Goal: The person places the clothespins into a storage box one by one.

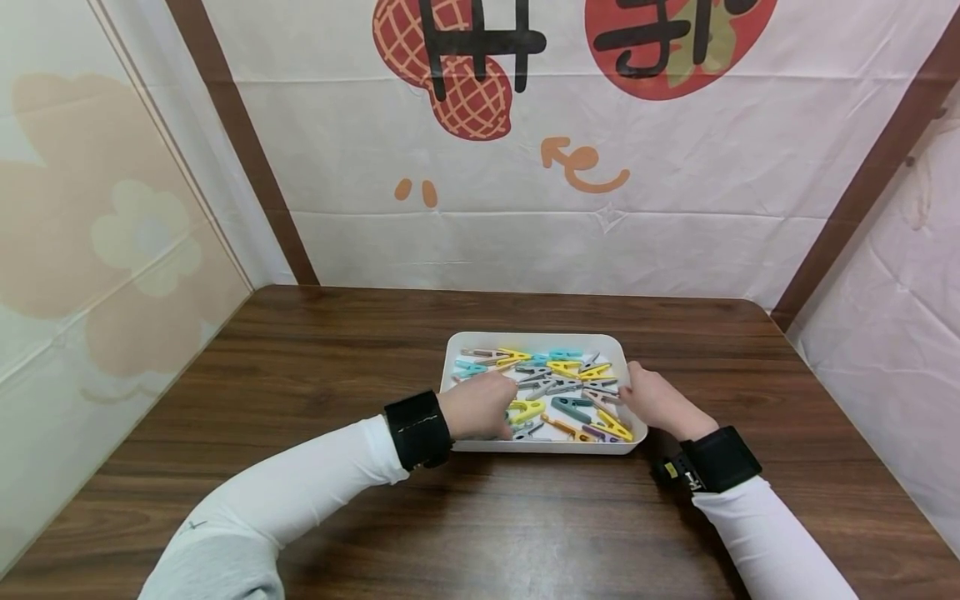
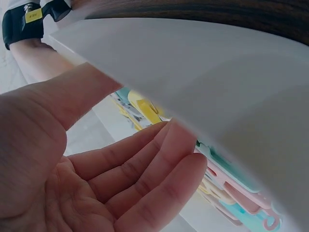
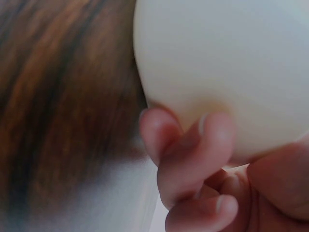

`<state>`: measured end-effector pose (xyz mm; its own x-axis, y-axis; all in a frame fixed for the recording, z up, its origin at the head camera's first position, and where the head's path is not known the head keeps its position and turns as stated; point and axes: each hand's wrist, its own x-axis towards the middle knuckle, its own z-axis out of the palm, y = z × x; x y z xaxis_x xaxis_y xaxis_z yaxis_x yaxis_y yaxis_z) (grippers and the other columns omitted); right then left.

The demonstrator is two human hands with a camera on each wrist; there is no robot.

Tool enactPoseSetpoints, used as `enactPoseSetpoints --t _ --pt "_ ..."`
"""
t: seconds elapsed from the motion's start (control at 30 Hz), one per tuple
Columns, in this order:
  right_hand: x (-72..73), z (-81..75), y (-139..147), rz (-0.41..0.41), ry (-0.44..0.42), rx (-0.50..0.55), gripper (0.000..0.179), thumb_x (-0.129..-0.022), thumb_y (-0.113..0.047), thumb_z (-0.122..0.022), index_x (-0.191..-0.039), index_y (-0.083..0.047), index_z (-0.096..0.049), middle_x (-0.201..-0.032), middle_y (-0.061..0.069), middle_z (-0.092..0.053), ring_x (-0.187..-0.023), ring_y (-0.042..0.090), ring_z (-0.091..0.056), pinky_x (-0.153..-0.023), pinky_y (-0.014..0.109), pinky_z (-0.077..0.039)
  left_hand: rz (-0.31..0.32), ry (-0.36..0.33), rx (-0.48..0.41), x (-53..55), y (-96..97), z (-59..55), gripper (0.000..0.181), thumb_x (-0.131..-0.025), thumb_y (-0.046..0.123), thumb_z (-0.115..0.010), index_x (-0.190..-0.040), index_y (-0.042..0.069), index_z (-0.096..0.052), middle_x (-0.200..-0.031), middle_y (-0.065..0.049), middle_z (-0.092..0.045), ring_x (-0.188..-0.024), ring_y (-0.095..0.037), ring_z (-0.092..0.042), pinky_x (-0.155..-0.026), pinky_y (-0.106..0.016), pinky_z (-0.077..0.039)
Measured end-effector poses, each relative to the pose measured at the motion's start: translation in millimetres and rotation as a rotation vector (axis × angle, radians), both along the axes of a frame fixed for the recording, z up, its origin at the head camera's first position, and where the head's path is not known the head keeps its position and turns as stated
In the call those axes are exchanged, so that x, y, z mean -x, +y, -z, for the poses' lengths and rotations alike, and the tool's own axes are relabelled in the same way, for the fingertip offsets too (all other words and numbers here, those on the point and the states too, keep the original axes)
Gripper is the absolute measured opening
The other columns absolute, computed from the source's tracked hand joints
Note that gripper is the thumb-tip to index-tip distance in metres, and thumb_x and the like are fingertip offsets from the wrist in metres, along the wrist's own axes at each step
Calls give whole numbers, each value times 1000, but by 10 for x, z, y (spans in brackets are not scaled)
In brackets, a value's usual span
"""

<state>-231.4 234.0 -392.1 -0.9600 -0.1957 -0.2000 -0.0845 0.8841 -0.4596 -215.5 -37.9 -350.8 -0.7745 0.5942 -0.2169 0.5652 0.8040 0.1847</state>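
A white rectangular tray (image 1: 540,447) on the table holds several clothespins, among them a yellow clip (image 1: 529,408), a dark teal clip (image 1: 572,407) and an orange clip (image 1: 567,427). My left hand (image 1: 478,404) reaches over the tray's left part, down among the pins. In the left wrist view its fingers (image 2: 145,188) are loosely bent and the thumb stands apart from them; the tray wall (image 2: 193,72) hides the thumb tip. At the tray's right side my right hand (image 1: 660,402) grips the rim, with curled fingertips (image 3: 212,135) against the outer wall in the right wrist view.
The brown wooden table (image 1: 360,517) extends around the tray on all sides. Behind it hangs a white printed cloth (image 1: 487,242), with more cloth at left and right. Black bands (image 1: 418,429) circle both wrists.
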Motion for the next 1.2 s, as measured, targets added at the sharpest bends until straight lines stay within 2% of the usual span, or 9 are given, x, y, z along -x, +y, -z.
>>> enactPoseSetpoints --t 0.17,0.37,0.63,0.87,1.07,1.2 --pt "8 4 -6 2 0 -7 46 -101 -9 -46 -133 20 -30 -112 29 -57 -85 26 -55 -66 33 -44 -5 -20 -18 13 -13 -5 27 -77 23 -84 -85 7 -64 -65 2 -53 -59 -12 -43 -56 -24 -33" --pt "16 2 -7 -4 15 -10 43 -100 -8 -46 -130 20 -33 -109 28 -57 -84 26 -54 -67 35 -44 14 -13 -60 25 -67 -31 26 -79 19 -81 -71 9 -58 -61 4 -42 -57 -12 -36 -55 -25 -28" --pt "16 20 2 -11 28 -13 44 -100 -8 -47 -130 20 -33 -112 30 -56 -86 27 -54 -68 36 -44 27 66 -81 -3 -187 -72 21 -84 25 -78 -76 10 -64 -69 5 -55 -65 -12 -44 -61 -27 -37" --pt "28 39 31 -11 31 -12 46 -100 -9 -46 -133 20 -31 -119 34 -53 -89 28 -53 -70 37 -43 26 137 -169 -22 -353 -115 14 -88 22 -72 -80 11 -66 -63 7 -50 -59 -9 -43 -56 -25 -36" --pt "13 70 52 -8 24 -20 47 -100 -10 -47 -133 20 -31 -117 33 -53 -88 28 -53 -69 36 -43 -47 195 -195 -61 -542 -133 19 -88 31 -72 -81 15 -68 -61 9 -51 -57 -9 -45 -51 -25 -36" --pt "-9 34 97 -8 25 -10 46 -100 -13 -48 -132 18 -35 -100 23 -57 -68 21 -57 -57 33 -45 -104 253 -187 -88 -705 -181 24 -88 36 -72 -87 12 -70 -68 6 -57 -60 -10 -47 -53 -26 -38"
